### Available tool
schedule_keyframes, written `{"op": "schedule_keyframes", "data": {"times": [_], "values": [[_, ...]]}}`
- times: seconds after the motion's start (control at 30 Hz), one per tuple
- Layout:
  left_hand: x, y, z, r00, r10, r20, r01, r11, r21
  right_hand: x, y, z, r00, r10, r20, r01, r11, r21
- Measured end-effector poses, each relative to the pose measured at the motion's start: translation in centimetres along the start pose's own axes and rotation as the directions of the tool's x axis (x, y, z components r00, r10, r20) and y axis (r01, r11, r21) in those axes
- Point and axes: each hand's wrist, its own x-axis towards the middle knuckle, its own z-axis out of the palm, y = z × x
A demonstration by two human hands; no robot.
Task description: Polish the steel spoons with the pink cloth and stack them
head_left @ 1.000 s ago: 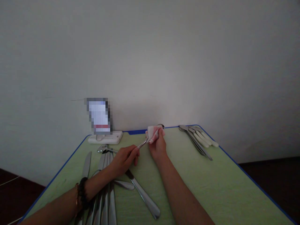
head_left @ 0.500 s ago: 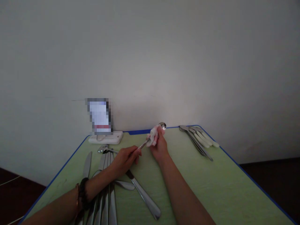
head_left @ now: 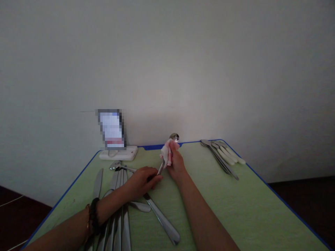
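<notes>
A metal spoon (head_left: 174, 137) slants up and away from me above the table, its bowl at the far end. My left hand (head_left: 146, 179) is closed on the lower end of its handle. A crumpled pink and white cloth (head_left: 167, 152) is wrapped round the upper handle just below the bowl, and my right hand (head_left: 176, 163) is closed on the cloth and the spoon through it. The cloth hides that part of the handle. Under my left hand and forearm lie several table knives (head_left: 125, 226), partly covered, and another knife (head_left: 163, 219) with its handle toward me.
Another spoon (head_left: 115, 165) lies left of my left hand. Several metal and white-handled utensils (head_left: 222, 155) lie at the table's back right. A white power bank (head_left: 119, 153) with a blurred upright screen (head_left: 112, 129) stands at the back left. The green table (head_left: 225, 216) meets a wall.
The spoon has turned steeper, its bowl shifting left and slightly up. My right hand and the cloth have moved a little left; my left hand has shifted slightly right and down.
</notes>
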Motion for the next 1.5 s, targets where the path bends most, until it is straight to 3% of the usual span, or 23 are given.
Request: {"op": "schedule_keyframes", "data": {"times": [0.37,0.7,0.9,1.17,1.33,1.5], "values": [[0.0,-0.2,0.1,0.989,-0.105,-0.106,0.095,0.99,-0.1,-0.2,0.2,-0.2,0.997,-0.016,0.077,0.021,0.998,-0.054],[0.0,0.2,-0.1,0.989,-0.107,-0.1,0.1,0.992,-0.08,-0.2,0.4,-0.2,0.999,-0.017,0.044,0.02,0.997,-0.081],[0.0,0.2,0.0,0.988,-0.09,-0.127,0.079,0.993,-0.087,-0.2,0.3,0.0,0.999,-0.025,0.029,0.026,0.999,-0.024],[0.0,0.3,-0.3,0.963,-0.121,-0.24,0.085,0.984,-0.158,0.6,-0.1,-0.5,0.994,-0.027,-0.102,0.046,0.98,0.193],[-0.4,0.1,-0.3,0.977,-0.066,-0.203,0.029,0.983,-0.18,0.8,0.2,-0.9,0.993,-0.087,-0.084,0.099,0.982,0.16],[-1.0,-0.1,-0.5,0.957,-0.027,-0.29,-0.045,0.969,-0.241,0.8,0.3,-1.0,0.99,-0.103,-0.098,0.118,0.98,0.162]]}}
